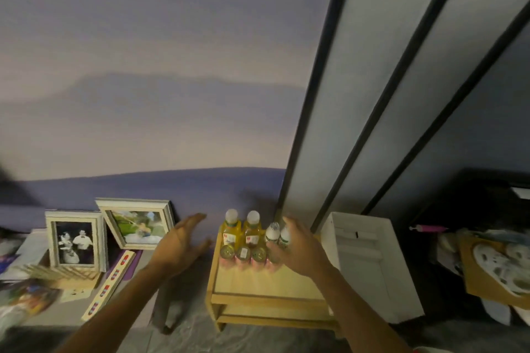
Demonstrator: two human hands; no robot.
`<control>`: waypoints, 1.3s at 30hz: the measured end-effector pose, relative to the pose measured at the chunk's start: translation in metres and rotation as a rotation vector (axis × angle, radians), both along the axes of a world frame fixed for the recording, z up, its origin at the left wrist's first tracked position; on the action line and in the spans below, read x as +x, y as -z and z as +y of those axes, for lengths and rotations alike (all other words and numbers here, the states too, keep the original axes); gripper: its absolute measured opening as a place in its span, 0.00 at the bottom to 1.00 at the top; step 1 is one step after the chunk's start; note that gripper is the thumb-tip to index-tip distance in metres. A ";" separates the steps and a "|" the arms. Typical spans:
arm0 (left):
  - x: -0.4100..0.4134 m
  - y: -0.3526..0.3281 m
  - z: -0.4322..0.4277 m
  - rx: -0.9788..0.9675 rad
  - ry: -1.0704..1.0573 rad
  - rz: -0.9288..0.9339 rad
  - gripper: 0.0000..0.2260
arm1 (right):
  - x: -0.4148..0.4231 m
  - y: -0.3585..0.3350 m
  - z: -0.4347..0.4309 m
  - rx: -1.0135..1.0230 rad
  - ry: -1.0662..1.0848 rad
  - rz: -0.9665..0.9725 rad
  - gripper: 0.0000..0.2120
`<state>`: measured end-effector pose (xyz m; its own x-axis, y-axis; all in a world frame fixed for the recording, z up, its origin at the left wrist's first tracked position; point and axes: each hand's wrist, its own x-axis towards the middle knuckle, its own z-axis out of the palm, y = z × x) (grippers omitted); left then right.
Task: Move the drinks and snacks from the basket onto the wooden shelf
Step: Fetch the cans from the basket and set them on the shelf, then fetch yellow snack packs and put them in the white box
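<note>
A small wooden shelf point(258, 281) stands on the floor against the wall. On its top, at the back, stand two yellow drink bottles point(231, 231) with white caps and two small white bottles point(272, 233). In front of them sits a row of pink cans point(243, 256). My right hand point(298, 246) hovers over the right end of the row with fingers spread, holding nothing. My left hand point(180, 241) is open in the air to the left of the shelf, palm turned toward it. The basket is out of view.
Two framed photos point(75, 239) lean against the wall at the left, with a long printed strip point(110, 284) and papers on the floor. A white box point(370, 261) stands right of the shelf, beside dark sliding panels. Cluttered items lie at far right.
</note>
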<state>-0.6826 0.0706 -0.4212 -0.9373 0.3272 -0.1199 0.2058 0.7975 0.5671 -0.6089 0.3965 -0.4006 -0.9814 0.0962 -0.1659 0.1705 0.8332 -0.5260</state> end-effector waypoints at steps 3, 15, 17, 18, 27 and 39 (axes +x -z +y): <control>0.016 -0.065 -0.013 -0.013 -0.035 0.069 0.38 | 0.002 -0.063 -0.018 0.028 -0.051 0.004 0.45; 0.190 -0.201 -0.145 -0.100 -0.453 0.301 0.40 | 0.033 -0.193 -0.124 0.072 -0.404 0.187 0.51; 0.231 -0.209 -0.175 -0.132 -0.536 0.314 0.41 | 0.048 -0.198 -0.157 0.025 -0.481 0.175 0.49; 0.252 -0.213 -0.190 -0.137 -0.579 0.305 0.43 | 0.056 -0.199 -0.175 -0.008 -0.524 0.164 0.48; 0.414 -0.225 -0.315 -0.164 -0.925 0.243 0.44 | 0.122 -0.215 -0.360 -0.044 -0.844 0.134 0.46; 0.494 -0.193 -0.499 -0.161 -1.168 0.145 0.40 | 0.185 -0.187 -0.625 0.032 -1.126 0.070 0.40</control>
<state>-0.1888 -0.4287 -0.2283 -0.6667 -0.7437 0.0502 -0.6394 0.6052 0.4742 -0.4243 -0.2287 -0.2136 -0.5190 -0.8462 -0.1208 -0.7154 0.5074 -0.4803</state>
